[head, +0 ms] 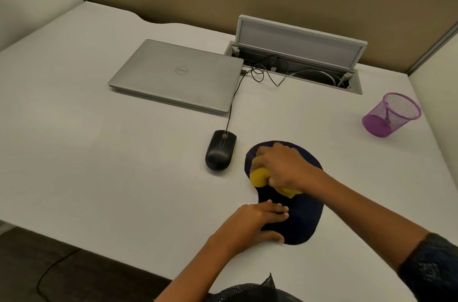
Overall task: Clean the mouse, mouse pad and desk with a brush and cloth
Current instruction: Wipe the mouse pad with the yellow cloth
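A dark blue mouse pad (303, 215) lies on the white desk (124, 165) in front of me. My right hand (282, 165) grips a bunched yellow cloth (259, 176) and presses it on the pad's far half. My left hand (252, 221) rests flat on the pad's near left edge with straight fingers. A black wired mouse (220, 150) sits on the desk just left of the pad, clear of both hands. No brush is in view.
A shut silver laptop (178, 73) lies behind the mouse, with the mouse cable (234, 101) running to it. An open cable hatch (297, 64) is at the back. A purple mesh cup (391, 114) stands at the right. The desk's front edge (99, 249) is near me.
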Tool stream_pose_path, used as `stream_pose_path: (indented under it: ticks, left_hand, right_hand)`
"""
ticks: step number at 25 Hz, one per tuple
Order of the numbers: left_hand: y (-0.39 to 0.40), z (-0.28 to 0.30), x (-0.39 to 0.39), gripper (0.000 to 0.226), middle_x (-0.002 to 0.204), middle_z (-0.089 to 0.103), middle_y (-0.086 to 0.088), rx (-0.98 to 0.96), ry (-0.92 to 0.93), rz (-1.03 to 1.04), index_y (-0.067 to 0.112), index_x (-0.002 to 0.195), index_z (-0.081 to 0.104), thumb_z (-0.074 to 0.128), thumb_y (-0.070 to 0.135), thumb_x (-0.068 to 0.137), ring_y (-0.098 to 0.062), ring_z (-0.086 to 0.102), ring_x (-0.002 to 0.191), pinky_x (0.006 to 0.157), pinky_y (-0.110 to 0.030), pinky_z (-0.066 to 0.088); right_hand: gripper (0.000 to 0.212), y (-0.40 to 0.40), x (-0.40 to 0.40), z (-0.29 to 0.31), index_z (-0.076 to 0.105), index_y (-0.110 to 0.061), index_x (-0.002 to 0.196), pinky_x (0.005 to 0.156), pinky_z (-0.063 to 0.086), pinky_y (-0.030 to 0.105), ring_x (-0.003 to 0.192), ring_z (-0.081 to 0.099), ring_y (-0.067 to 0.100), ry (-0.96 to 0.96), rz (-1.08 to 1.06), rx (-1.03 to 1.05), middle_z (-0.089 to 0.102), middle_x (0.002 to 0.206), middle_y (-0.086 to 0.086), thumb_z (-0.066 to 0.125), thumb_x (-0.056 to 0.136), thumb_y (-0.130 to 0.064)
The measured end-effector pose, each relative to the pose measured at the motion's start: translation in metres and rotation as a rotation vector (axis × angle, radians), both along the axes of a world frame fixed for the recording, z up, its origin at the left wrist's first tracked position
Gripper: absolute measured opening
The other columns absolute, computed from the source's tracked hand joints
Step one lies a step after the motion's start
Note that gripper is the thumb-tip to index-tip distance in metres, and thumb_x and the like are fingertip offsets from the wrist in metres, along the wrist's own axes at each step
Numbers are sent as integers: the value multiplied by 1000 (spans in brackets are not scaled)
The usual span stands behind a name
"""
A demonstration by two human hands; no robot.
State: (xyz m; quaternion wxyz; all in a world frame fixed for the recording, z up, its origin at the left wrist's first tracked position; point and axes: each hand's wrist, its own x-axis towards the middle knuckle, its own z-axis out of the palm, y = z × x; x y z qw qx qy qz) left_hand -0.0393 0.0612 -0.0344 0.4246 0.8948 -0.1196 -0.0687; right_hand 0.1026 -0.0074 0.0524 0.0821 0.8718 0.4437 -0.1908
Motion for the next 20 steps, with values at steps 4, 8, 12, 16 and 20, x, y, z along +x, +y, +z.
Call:
stream_pose_path:
  ticks: [4, 8, 12, 16, 20]
  left_hand:
    - [0, 1, 2, 52, 142, 41, 11, 18, -5, 4, 20, 132, 51, 64, 36, 85, -9, 29, 135, 109, -27, 27]
    - [-1, 0, 0, 52, 141, 43, 11, -5, -4, 22, 20, 131, 53, 65, 37, 83, -8, 31, 134, 109, -29, 30]
    - [-2, -1, 2, 50, 140, 45, 9, -23, -8, 21, 19, 128, 55, 66, 36, 83, -10, 35, 132, 108, -33, 33]
    - [-2, -1, 2, 53, 142, 42, 10, 7, -2, 14, 19, 131, 52, 66, 36, 83, -10, 30, 135, 110, -31, 30]
    - [-2, 3, 1, 50, 141, 44, 9, 4, -2, 8, 19, 130, 53, 65, 35, 84, -11, 34, 133, 107, -28, 32]
  right_hand:
    - [44, -23, 28, -3, 57, -31, 117, 71, 35, 34, 104, 45, 28, -188, -175, 66, 50, 125, -2, 56, 79, -8]
    - [47, -11, 13, -6, 46, -32, 128, 71, 40, 37, 105, 45, 31, -208, -36, 64, 46, 128, 3, 57, 83, -21]
    - [33, -12, -14, -7, 54, -27, 119, 62, 36, 33, 102, 45, 27, -171, 43, 75, 47, 122, 1, 54, 86, -26]
    - [25, 21, 13, -7, 60, -18, 107, 64, 35, 35, 98, 46, 30, -307, -80, 102, 50, 116, 6, 54, 82, -17]
    - [25, -25, -25, -5, 66, -21, 88, 50, 28, 29, 81, 53, 27, -285, 229, 57, 59, 100, 3, 74, 65, -21]
